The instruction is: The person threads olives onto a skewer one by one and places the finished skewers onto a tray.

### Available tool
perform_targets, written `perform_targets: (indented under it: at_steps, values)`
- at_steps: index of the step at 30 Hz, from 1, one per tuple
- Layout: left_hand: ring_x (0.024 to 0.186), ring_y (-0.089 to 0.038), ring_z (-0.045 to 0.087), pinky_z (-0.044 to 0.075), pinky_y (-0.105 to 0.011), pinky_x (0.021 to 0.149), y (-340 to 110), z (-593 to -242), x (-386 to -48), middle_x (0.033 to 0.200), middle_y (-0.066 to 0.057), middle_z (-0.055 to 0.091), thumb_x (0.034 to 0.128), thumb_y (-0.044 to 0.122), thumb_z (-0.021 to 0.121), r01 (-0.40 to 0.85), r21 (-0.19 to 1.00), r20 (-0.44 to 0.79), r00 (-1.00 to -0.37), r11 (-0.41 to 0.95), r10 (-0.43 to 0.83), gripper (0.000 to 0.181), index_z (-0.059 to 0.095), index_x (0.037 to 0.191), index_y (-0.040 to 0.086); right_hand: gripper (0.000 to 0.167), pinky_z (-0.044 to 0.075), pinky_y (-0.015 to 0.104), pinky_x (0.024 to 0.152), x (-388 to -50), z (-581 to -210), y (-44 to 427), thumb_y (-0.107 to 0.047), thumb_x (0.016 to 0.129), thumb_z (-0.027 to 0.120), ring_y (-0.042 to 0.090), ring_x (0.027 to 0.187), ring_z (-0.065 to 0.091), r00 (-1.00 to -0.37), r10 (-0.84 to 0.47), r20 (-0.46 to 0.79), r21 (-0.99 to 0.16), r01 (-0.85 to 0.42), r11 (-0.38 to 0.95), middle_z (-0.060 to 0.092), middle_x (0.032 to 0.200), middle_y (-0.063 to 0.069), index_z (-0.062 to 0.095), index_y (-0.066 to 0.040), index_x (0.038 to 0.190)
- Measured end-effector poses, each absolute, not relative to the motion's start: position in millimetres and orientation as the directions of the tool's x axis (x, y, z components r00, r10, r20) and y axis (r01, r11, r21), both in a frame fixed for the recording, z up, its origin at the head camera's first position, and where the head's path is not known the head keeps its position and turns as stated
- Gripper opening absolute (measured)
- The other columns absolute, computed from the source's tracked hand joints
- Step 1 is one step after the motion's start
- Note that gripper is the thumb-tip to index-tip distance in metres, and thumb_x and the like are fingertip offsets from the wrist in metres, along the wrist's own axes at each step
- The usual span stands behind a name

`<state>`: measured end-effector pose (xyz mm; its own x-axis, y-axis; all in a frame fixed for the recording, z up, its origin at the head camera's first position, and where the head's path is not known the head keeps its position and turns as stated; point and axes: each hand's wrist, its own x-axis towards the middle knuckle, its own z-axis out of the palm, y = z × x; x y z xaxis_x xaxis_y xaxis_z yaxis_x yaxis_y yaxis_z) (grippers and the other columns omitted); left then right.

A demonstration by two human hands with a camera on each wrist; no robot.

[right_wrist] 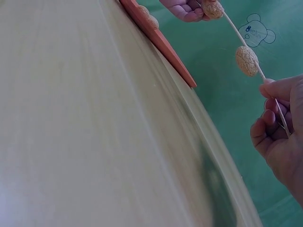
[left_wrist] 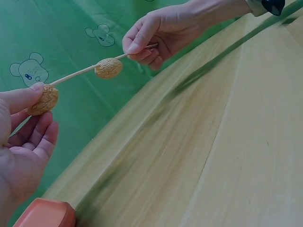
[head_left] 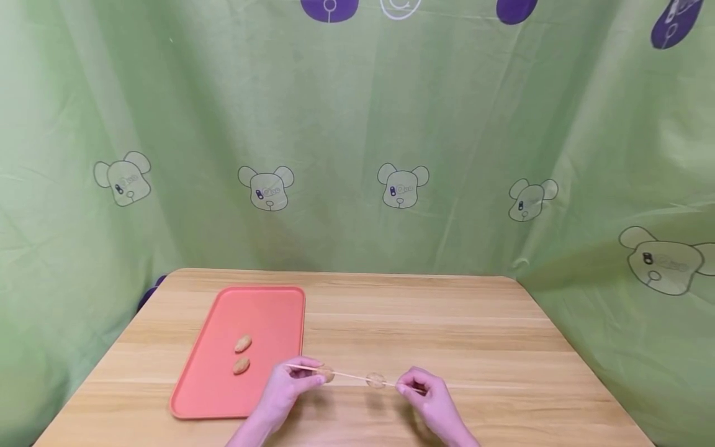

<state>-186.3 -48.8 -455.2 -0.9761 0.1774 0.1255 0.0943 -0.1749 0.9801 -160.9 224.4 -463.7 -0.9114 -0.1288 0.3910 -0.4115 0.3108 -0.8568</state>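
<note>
A thin wooden skewer (head_left: 353, 376) stretches between my two hands above the table. Near its middle sits a tan, wrinkled oval ball (left_wrist: 108, 68), and the skewer runs through or along it; which one I cannot tell. My left hand (head_left: 287, 385) pinches a second tan ball (left_wrist: 45, 100) at the skewer's left part, thumb on the near side. With thumb and fingers, my right hand (head_left: 427, 397) pinches the skewer's other end, seen closely in the right wrist view. Two similar tan balls, one (head_left: 242, 344) behind the other (head_left: 241, 365), lie on the pink tray (head_left: 268, 310).
The tray stands on the left half of the wooden table (head_left: 447, 323), and my left forearm reaches past its near right corner. Behind and beside the table hangs a green curtain (head_left: 335, 236) with bear-head prints.
</note>
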Motion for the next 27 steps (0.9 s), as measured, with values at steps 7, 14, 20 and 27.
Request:
perform_targets:
  at_steps: [7,14,20,27]
  values:
    - [0.067,-0.009,0.056,0.047,-0.018,0.061,-47.2,-456.0,-187.3,0.079,-0.009,0.068,0.0697,-0.003,0.075,0.083,0.979,0.116,-0.978,-0.187,0.172,0.034,0.060,0.097,-0.017,0.004,0.047,0.022,0.058,-162.7,-460.9,221.3,-0.001,0.080,0.066,0.005,0.065,0.051,-0.916,-0.130,0.380,-0.865,-0.401,0.302,0.058,0.071,0.001,0.063,-0.001,0.078]
    - [0.070,-0.010,0.058,0.049,-0.019,0.064,-45.1,-459.4,-187.2,0.080,-0.007,0.067,0.0712,-0.006,0.071,0.067,0.977,0.104,-0.978,-0.201,0.181,0.031,0.060,0.098,-0.017,0.004,0.046,0.022,0.056,-163.6,-460.2,218.8,0.001,0.080,0.066,0.004,0.063,0.050,-0.924,-0.123,0.361,-0.874,-0.381,0.301,0.057,0.070,-0.001,0.063,-0.001,0.078]
    - [0.072,-0.011,0.060,0.050,-0.020,0.066,-44.3,-459.5,-186.0,0.080,-0.005,0.068,0.0721,-0.006,0.070,0.071,0.972,0.115,-0.974,-0.222,0.193,0.031,0.059,0.098,-0.018,0.004,0.046,0.021,0.056,-164.8,-459.8,217.1,0.001,0.081,0.065,0.004,0.065,0.050,-0.906,-0.143,0.399,-0.860,-0.423,0.285,0.058,0.071,0.002,0.063,-0.002,0.078]
    - [0.075,-0.014,0.063,0.052,-0.023,0.070,-42.1,-458.4,-188.7,0.081,-0.006,0.069,0.0729,-0.003,0.071,0.046,0.970,0.102,-0.968,-0.241,0.229,0.033,0.058,0.100,-0.018,0.004,0.046,0.021,0.057,-166.0,-457.5,215.6,0.001,0.081,0.065,0.004,0.066,0.050,-0.919,-0.136,0.369,-0.873,-0.393,0.288,0.058,0.071,0.002,0.064,-0.002,0.078]
